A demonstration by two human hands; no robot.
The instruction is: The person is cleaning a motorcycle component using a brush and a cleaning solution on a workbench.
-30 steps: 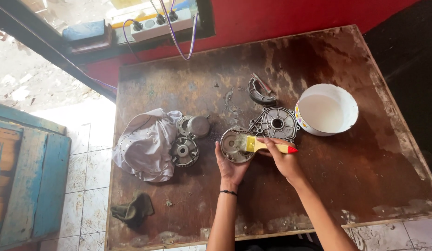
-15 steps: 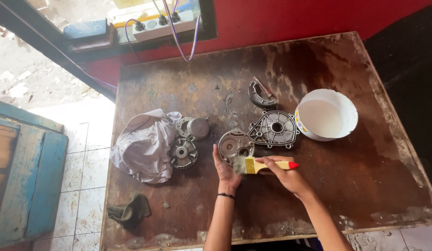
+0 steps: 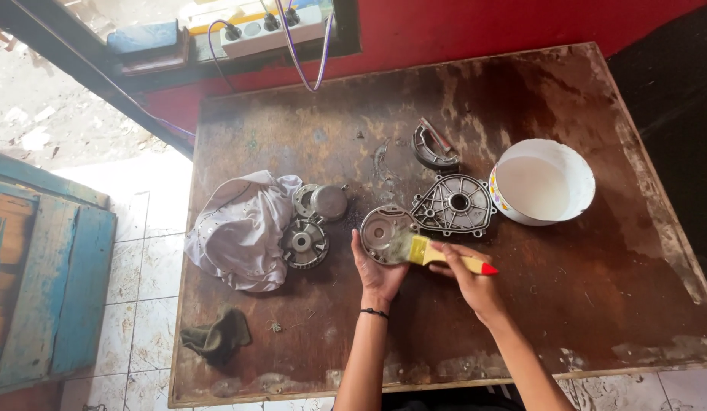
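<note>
The head view looks straight down on a worn brown wooden table (image 3: pixel 308 137) set against a red wall. Near the table's middle, the person's left hand (image 3: pixel 378 272) lies palm up with its fingers curled around the lower edge of a round metal disc (image 3: pixel 382 230), gripping it and holding it just above the tabletop. The right hand (image 3: pixel 469 280) is closed around the handle of a paintbrush (image 3: pixel 433 253) with a yellow handle and a red tip; its bristles rest on the right side of the disc. A dark band circles the left wrist.

Just beyond the disc, touching or nearly touching it, lies a flat grey metal cover (image 3: pixel 454 204) with a round hole in its centre. To the right of that cover stands a white bowl (image 3: pixel 542 183) holding pale liquid. Further back lies a curved metal piece (image 3: pixel 433 148). To the left of the disc sit two round metal parts (image 3: pixel 314 222), just beside a crumpled white cloth (image 3: pixel 243 230). A dark green rag (image 3: pixel 216 336) lies near the table's front left corner. A white power strip (image 3: pixel 270 29) with plugged cables sits on the ledge behind the table.
</note>
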